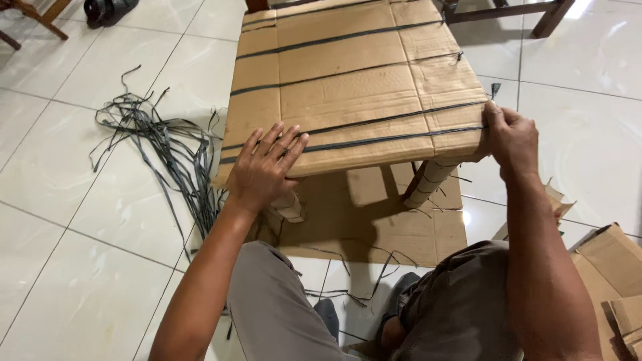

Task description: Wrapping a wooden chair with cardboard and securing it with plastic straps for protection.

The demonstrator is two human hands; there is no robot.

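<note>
A piece of furniture wrapped in brown cardboard (354, 87) stands on the tiled floor, bound by several dark plastic straps (374, 120). Its legs (428, 184) are wrapped in cardboard too. My left hand (264, 167) lies flat, fingers spread, on the near left part of the cardboard top. My right hand (509, 134) grips the near right corner, fingers closed over a strap's end at the edge.
A tangle of loose dark straps (160, 144) lies on the white tiles to the left. A flat cardboard sheet (374, 220) lies under the furniture. Cardboard scraps (612, 267) sit at the right. Wooden furniture legs (528, 13) stand at the back.
</note>
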